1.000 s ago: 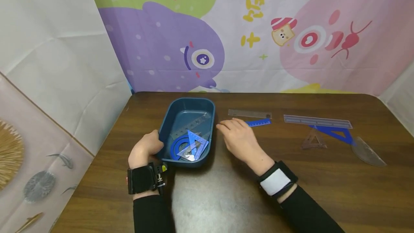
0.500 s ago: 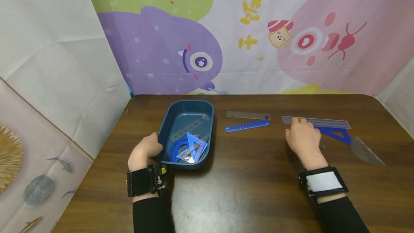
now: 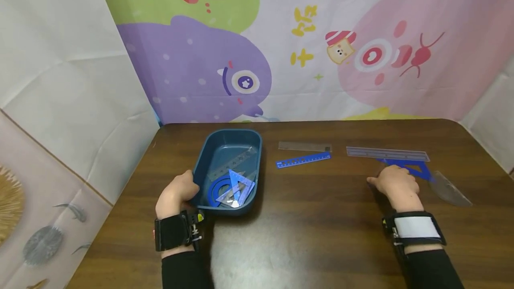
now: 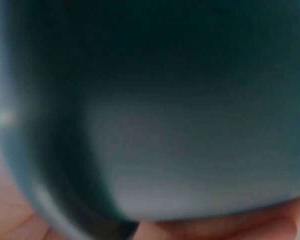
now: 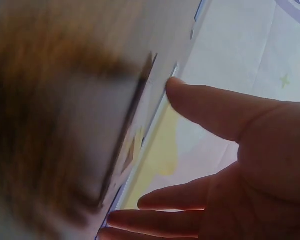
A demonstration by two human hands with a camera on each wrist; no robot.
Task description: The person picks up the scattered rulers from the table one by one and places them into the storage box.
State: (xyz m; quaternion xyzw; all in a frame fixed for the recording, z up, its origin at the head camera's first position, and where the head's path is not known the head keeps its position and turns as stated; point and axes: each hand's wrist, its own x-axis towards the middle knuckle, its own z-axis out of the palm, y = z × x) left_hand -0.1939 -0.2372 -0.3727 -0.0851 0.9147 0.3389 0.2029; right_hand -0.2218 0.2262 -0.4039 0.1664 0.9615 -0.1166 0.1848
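My left hand grips the left side of a dark blue plastic tray; its wall fills the left wrist view, fingers along the bottom. Inside lie a clear ruler, a blue protractor and overlapping set squares, one blue. On the right, my right hand is low over the table, covering the spot of a small clear set square and overlapping the near edge of a blue set square. In the right wrist view, thumb and fingers are spread apart with nothing between them.
A long clear ruler lies behind the blue set square, and a clear half-round protractor to its right. Between tray and right hand are a blue ruler and a shorter clear ruler. A cartoon-print cloth hangs behind the table.
My right hand has moved from beside the tray, past the blue ruler, to the right-hand group. The left hand keeps its grip on the tray. The head view has tilted slightly upward.
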